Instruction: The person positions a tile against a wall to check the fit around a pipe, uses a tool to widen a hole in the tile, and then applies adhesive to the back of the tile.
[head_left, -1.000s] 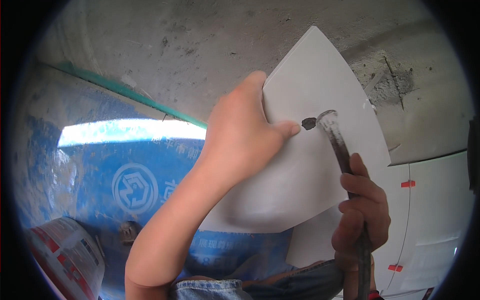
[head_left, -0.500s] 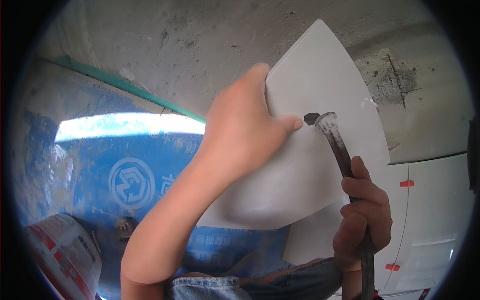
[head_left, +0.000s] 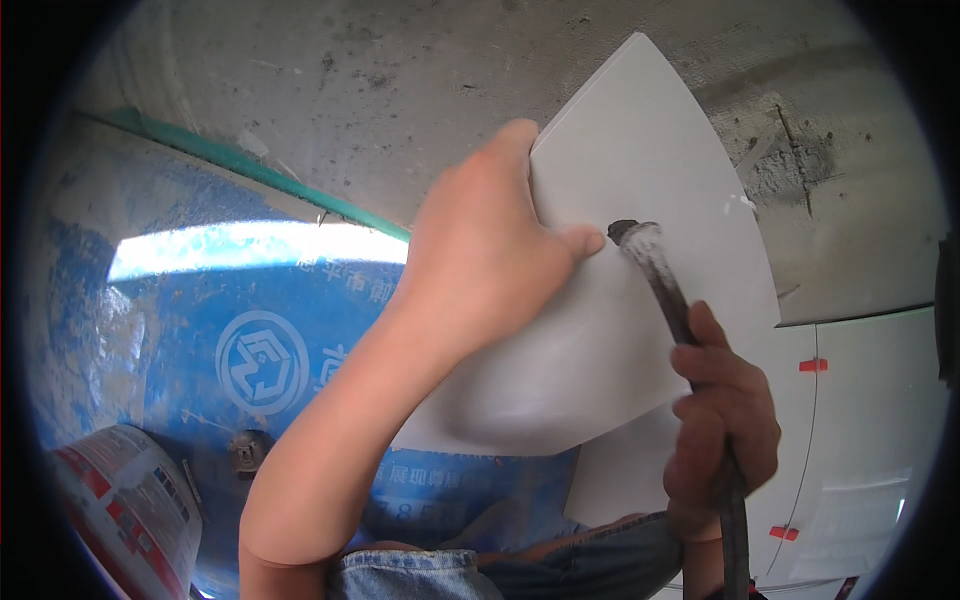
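My left hand (head_left: pixel 480 250) grips a white panel (head_left: pixel 640 130) by its upper left edge, thumb lying on its face. In the panel is a small dark, irregular patch (head_left: pixel 615 228), possibly a hole. My right hand (head_left: pixel 728 420) is closed round a long dark metal bar (head_left: pixel 672 300), held at a slant with its whitened, flattened tip against or just over that patch; whether the tip touches cannot be told.
Grey rough concrete (head_left: pixel 350 90) spans the back, with a green strip (head_left: pixel 260 175) along a blue printed sheet (head_left: pixel 200 330). A bucket (head_left: pixel 130 510) and small metal object (head_left: pixel 247 452) are lower left. White tiles (head_left: pixel 850 420) with red clips (head_left: pixel 813 365) lie right, denim-clad legs (head_left: pixel 410 575) below.
The panel and my left hand have shifted slightly up in the view. The bar's tip has moved left and now overlaps the dark patch.
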